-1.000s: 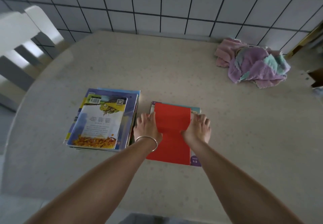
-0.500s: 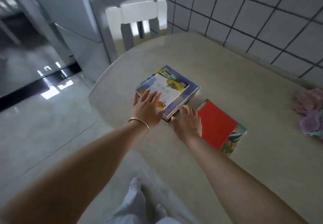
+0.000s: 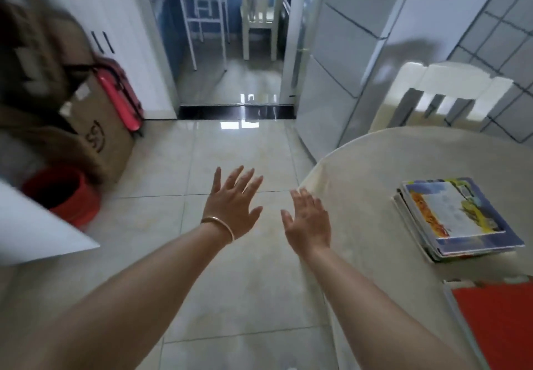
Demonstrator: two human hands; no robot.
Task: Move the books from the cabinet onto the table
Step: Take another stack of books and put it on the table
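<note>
A stack of picture books (image 3: 458,221) lies on the round beige table (image 3: 366,196) at the right. A red-covered book (image 3: 501,320) lies on the table nearer me, cut off by the frame's right and bottom edges. My left hand (image 3: 232,203), with a bangle on the wrist, is held out over the floor, fingers spread and empty. My right hand (image 3: 308,224) hovers by the table's left edge, fingers straight, holding nothing. No cabinet shelf with books is in view.
A white chair (image 3: 441,95) stands behind the table. At the left are a cardboard box (image 3: 98,136), a red suitcase (image 3: 119,95), a red bucket (image 3: 62,193) and a white panel (image 3: 34,231). Tiled floor (image 3: 230,297) leads to a doorway (image 3: 230,52).
My view has swung left, away from the table towards the doorway. Both hands have left the books and now hang open over the floor and the table's edge.
</note>
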